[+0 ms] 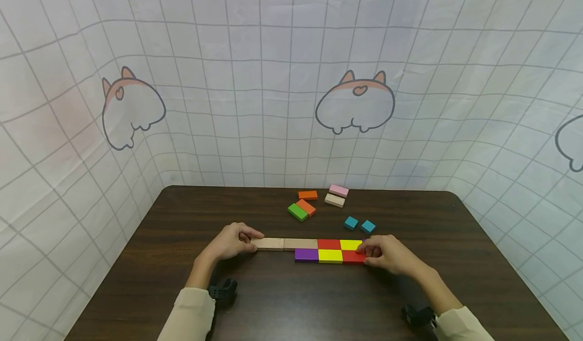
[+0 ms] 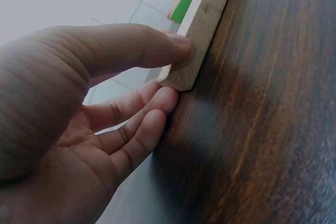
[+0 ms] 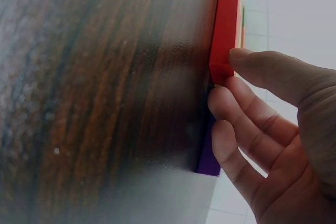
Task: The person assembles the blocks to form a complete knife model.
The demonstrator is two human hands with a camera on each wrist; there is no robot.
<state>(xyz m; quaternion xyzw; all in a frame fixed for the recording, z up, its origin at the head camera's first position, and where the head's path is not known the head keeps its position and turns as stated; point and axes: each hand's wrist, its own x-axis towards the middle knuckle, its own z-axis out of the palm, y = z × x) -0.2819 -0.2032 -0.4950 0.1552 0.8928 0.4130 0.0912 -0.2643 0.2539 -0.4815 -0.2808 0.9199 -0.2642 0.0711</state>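
Observation:
Two rows of flat blocks lie edge to edge on the table. The back row runs from a natural wood block (image 1: 271, 244) through a second wood block (image 1: 300, 244), a red and a yellow one (image 1: 350, 245), to a purple block (image 3: 208, 159) partly behind the right hand. In front lie a purple block (image 1: 306, 255), a yellow one (image 1: 330, 256) and a red one (image 1: 352, 257). My left hand (image 1: 233, 242) pinches the left end of the first wood block (image 2: 197, 51). My right hand (image 1: 390, 254) holds thumb and fingers at the right end of the front red block (image 3: 224, 30).
Behind the rows lie two small blue blocks (image 1: 350, 223), a green block (image 1: 298, 212), two orange blocks (image 1: 307, 195), a pink block (image 1: 339, 190) and a short wood block (image 1: 334, 200). A patterned white curtain (image 1: 282, 93) hangs beyond the table's back edge.

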